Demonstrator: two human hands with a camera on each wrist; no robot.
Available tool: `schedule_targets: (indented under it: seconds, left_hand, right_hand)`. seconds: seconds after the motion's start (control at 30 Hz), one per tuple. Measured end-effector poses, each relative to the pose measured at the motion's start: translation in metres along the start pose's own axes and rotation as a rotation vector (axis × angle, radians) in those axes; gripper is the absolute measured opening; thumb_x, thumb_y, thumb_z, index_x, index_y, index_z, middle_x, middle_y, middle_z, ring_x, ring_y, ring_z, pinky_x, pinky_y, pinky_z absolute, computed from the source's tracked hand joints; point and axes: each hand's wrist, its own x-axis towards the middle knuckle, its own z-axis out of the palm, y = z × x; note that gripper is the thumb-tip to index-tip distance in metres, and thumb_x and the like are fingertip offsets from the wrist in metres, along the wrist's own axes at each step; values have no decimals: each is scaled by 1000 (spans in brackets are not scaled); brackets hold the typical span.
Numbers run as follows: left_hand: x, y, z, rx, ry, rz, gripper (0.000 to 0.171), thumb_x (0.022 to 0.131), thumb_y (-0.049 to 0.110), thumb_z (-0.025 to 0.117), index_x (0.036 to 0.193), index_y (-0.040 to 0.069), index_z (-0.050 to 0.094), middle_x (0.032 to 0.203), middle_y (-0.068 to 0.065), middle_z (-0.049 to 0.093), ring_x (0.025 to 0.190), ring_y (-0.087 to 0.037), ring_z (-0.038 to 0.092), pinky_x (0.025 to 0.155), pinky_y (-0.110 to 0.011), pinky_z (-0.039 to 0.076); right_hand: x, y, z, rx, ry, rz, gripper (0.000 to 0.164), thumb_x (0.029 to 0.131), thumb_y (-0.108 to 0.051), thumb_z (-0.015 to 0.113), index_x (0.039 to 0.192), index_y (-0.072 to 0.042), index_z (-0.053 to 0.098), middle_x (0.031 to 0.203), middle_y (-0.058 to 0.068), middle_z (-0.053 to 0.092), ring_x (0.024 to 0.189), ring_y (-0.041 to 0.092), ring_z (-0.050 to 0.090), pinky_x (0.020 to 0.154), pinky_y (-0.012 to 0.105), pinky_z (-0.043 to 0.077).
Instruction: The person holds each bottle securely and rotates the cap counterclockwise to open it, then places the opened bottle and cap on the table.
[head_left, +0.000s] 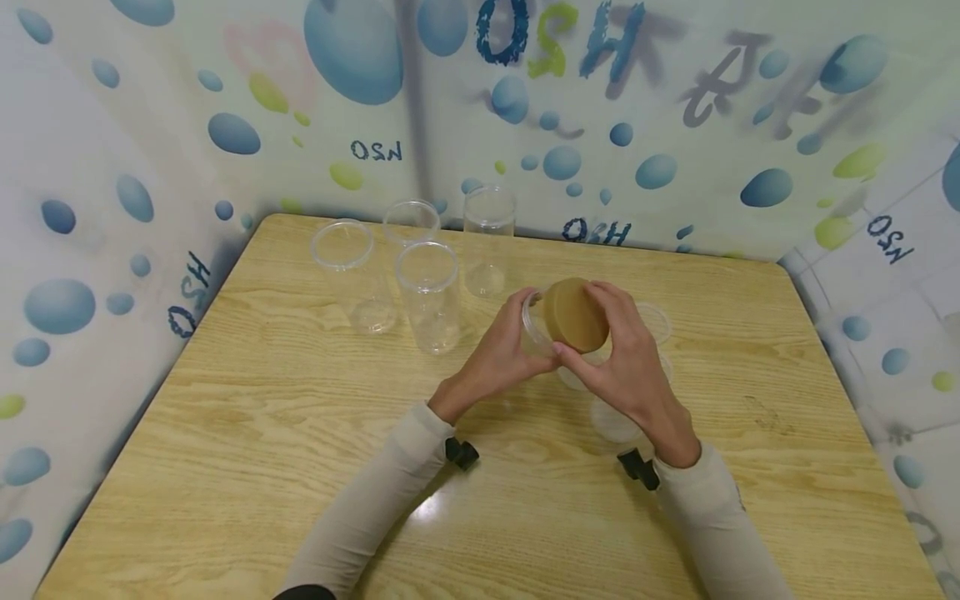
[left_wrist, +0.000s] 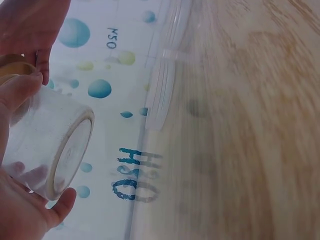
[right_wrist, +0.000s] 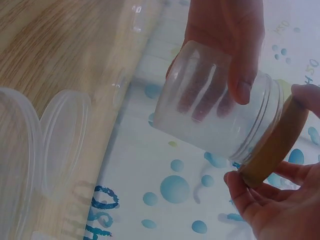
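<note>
A clear jar [right_wrist: 172,112] lies tilted in my left hand [head_left: 501,346], whose fingers wrap round its side. In the left wrist view, the jar's round base [left_wrist: 75,155] faces the table. My right hand [head_left: 632,358] grips a tan round lid [head_left: 577,317] by its edge, thumb on one side and fingers on the other. The right wrist view has this lid at the jar's threaded mouth [right_wrist: 260,117], slanted against it. Both hands are raised over the table's right half.
Several tall clear cups [head_left: 435,308] stand upright at the table's back left. Below and beside my right hand lie clear flat lids [head_left: 615,421] on the wooden table [head_left: 300,442]. A printed wall covering [head_left: 645,217] borders the table behind and at both sides.
</note>
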Motion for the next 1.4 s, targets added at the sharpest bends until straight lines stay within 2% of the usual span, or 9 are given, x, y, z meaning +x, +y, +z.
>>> schedule_targets:
  seconds: [0.2,0.43,0.6,0.7,0.9,1.03,1.13,1.27,1.4]
  left_hand:
    - [1,-2,0,30,11,-26,94,77,27,85,148,1,29,137,-19,47,118,-28,51,97,-45,49]
    - [0,-6,-1,133,46,-34,93,75,37,86,146,6,34,138,-15,47,121,-30,46,99,-54,39]
    - [0,-8,0,178,62,-40,93,73,45,86,144,9,37,138,-14,39,126,-30,38,102,-54,35]
    - [-1,-9,0,191,52,-76,95,72,46,86,146,11,38,136,-14,36,125,-30,35,103,-53,34]
    - [-1,-10,-1,198,-9,-125,97,71,41,89,148,14,39,131,-14,38,118,-30,36,98,-48,35]
    - [-2,-12,-2,211,-35,-159,97,70,40,89,148,13,39,131,-16,42,119,-31,38,97,-48,37]
    - [-3,-13,-3,216,-36,-188,98,70,40,90,148,11,39,131,-17,44,120,-32,41,98,-51,37]
    - [-4,-17,-5,226,-19,-215,97,70,41,89,147,10,39,130,-19,47,119,-35,45,100,-55,38]
    - [-5,-19,-7,223,-2,-222,96,71,41,89,146,8,39,132,-19,48,119,-34,48,99,-53,43]
  right_hand:
    - [1,4,-1,2,-28,-17,90,74,-22,85,148,-3,38,142,20,46,127,34,47,93,58,49]
    - [-1,6,-3,-24,-103,23,100,77,-25,84,156,-8,26,143,25,39,126,38,46,94,58,47]
    - [-1,8,-4,-40,-146,72,102,79,-25,83,158,-11,20,142,27,35,109,34,51,82,50,50]
    - [0,10,-4,-42,-163,96,103,80,-26,82,159,-14,17,141,28,33,98,32,51,75,45,49]
    - [1,16,-5,-21,-180,148,95,81,-24,80,158,-21,23,140,28,30,103,36,53,77,52,54]
    - [3,21,-5,11,-183,172,89,82,-22,80,154,-16,28,138,27,32,113,40,51,83,59,54]
    - [6,26,-6,10,-178,166,86,82,-20,79,151,-8,29,136,27,34,117,43,50,88,58,52]
    - [9,34,-9,-23,-166,172,84,81,-19,79,145,3,29,133,27,41,118,43,49,92,57,45]
    - [12,43,-10,-47,-169,210,83,81,-22,80,142,5,31,126,25,48,116,41,49,94,57,43]
